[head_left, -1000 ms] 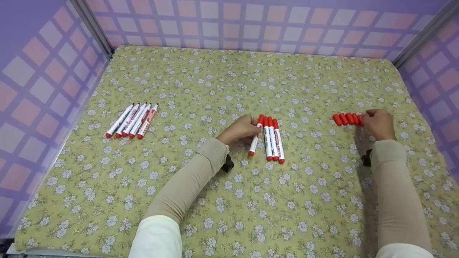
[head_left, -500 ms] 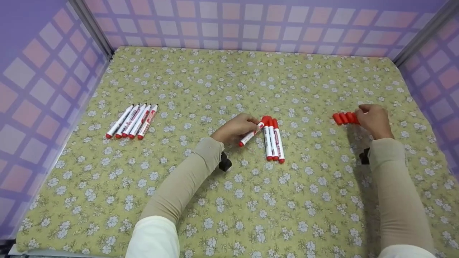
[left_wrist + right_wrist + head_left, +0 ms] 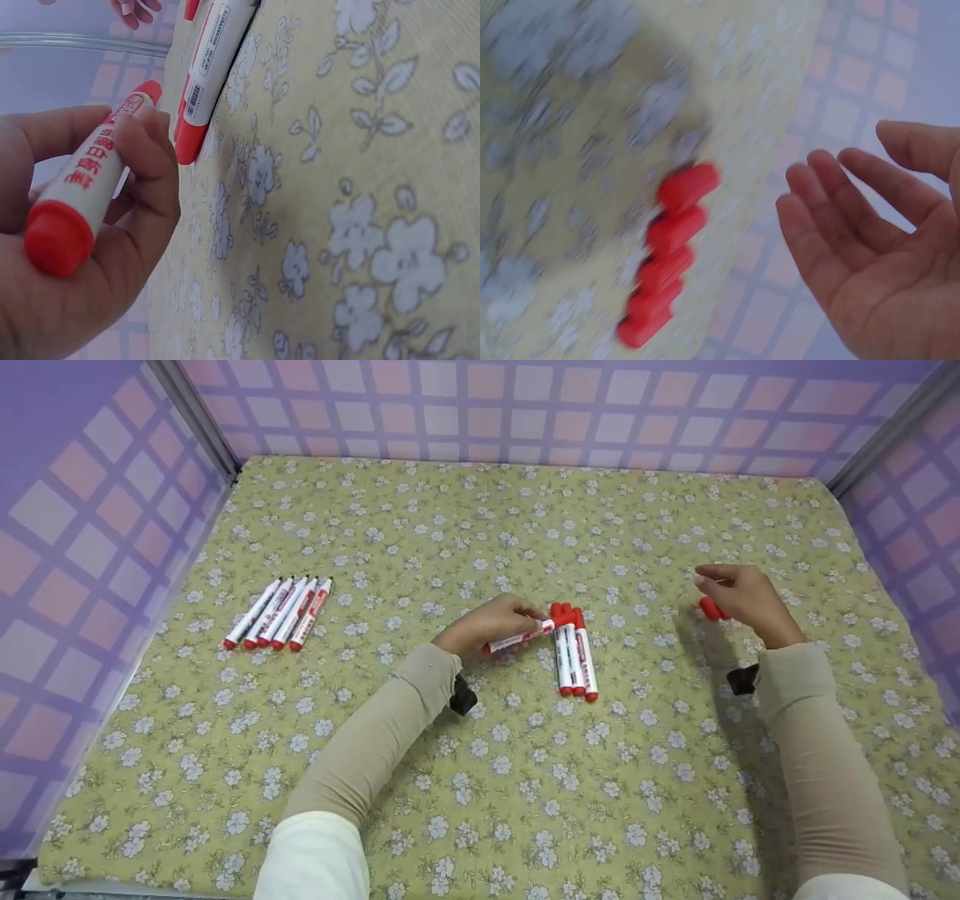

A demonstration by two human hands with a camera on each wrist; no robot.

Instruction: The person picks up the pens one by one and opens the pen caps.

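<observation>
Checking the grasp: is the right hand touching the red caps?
Apart. The right wrist view shows the right hand open, with a clear gap to the red caps.

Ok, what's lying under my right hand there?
A row of loose red caps lies on the floral cloth, below the open right hand. The head view shows just one cap end; the hand covers the rest.

The whiteboard marker [image 3: 90, 176] held in the left hand [image 3: 67, 247] carries red printed characters along its white barrel, too tilted to read. A neighbouring marker [image 3: 214, 56] on the table bears a barcode and fine print, also illegible.
</observation>
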